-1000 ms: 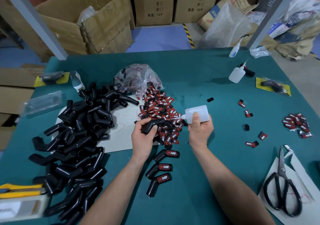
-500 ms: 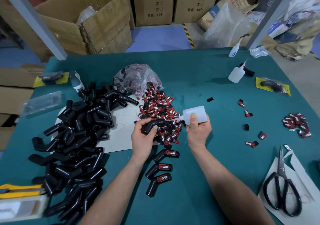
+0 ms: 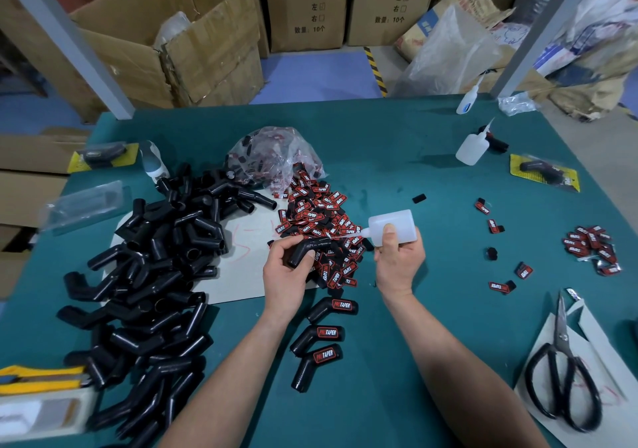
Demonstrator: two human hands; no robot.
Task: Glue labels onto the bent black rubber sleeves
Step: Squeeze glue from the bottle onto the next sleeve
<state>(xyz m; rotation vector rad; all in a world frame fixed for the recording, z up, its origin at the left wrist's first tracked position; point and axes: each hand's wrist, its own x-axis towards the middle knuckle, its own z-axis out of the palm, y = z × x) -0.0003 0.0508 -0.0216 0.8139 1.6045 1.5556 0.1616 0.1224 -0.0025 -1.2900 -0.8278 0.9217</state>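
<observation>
**Inspector:** How are the hands standing?

**Operator:** I am watching the left hand [image 3: 283, 275] gripping one bent black rubber sleeve [image 3: 303, 249], its fingers and thumb curling round the lower leg, above the green worktop [image 3: 414, 361]. The right hand [image 3: 398, 261] is gripping a translucent white plastic glue bottle [image 3: 393, 225], thumb pressing its side. The nozzle is pointing left and reaching the sleeve's upper leg; I cannot tell whether it is touching.

**Inspector:** And the remaining stock?

**Operator:** I am seeing the heap of red-and-black printed labels [image 3: 321, 212] lying just behind the held sleeve. Three labelled black sleeves [image 3: 331, 332] are lying in a column beside the left wrist. The large pile of bare black sleeves [image 3: 155, 257] is lying further left, partly on a pale card sheet [image 3: 248, 240].
</observation>
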